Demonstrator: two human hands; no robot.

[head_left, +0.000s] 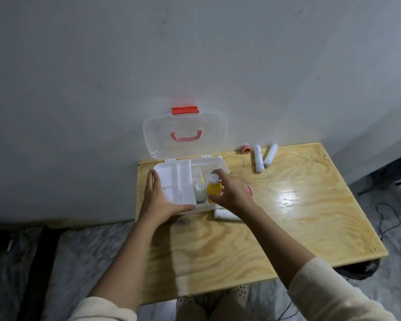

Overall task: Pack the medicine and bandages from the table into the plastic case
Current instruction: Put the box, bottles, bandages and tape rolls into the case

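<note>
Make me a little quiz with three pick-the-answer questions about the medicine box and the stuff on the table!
1. Where is the yellow bottle?
A. On the floor
B. In the right hand, over the open case
C. On top of the lid

2. How many white bandage rolls lie side by side at the far end of the table?
A. Two
B. Five
C. None

3. How is the clear lid?
A. Shut and latched
B. Lying flat on the table
C. Open, standing up against the wall

Answers:
1 B: the right hand's fingers wrap the bottle above the case's right side, while the left hand steadies the case.
2 A: one roll and another roll lie together there.
3 C: the lid stands upright, its red latch on top.
</note>
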